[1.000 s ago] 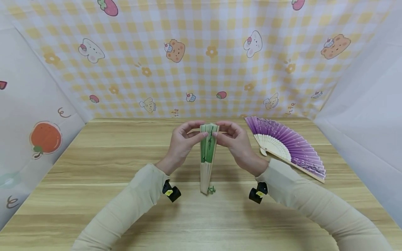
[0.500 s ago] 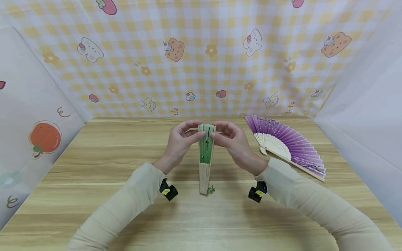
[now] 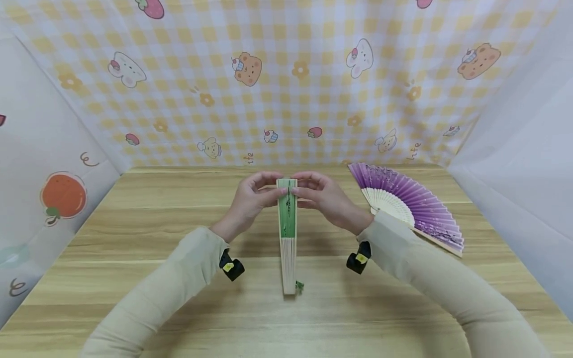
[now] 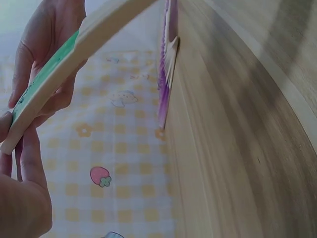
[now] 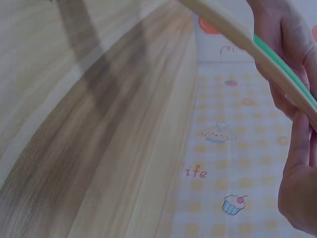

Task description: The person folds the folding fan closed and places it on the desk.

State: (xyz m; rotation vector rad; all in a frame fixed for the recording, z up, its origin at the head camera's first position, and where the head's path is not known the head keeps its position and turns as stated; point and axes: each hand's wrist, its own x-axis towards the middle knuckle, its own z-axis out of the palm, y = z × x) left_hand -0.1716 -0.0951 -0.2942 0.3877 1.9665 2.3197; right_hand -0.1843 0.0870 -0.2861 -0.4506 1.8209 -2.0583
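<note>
A folded green hand fan with pale wooden ribs is held between both hands at the middle of the head view, its far, green end raised. My left hand pinches the left edge of that end, thumb on the near face and fingers behind. On the opposite edge my right hand pinches in the same way. A green tassel hangs by the narrow lower end. In the left wrist view the fan appears edge-on between the hands, and the right wrist view shows its edge too.
To the right, an open purple folding fan lies on the wooden table, partly covered by my right sleeve. A checked cloth hangs behind the table, and white cloths stand at both sides.
The green fan has moved slightly left and nearer, and its ribs have come into an even, squared stack. Both hands have shifted left with it, still pinching its edges.
</note>
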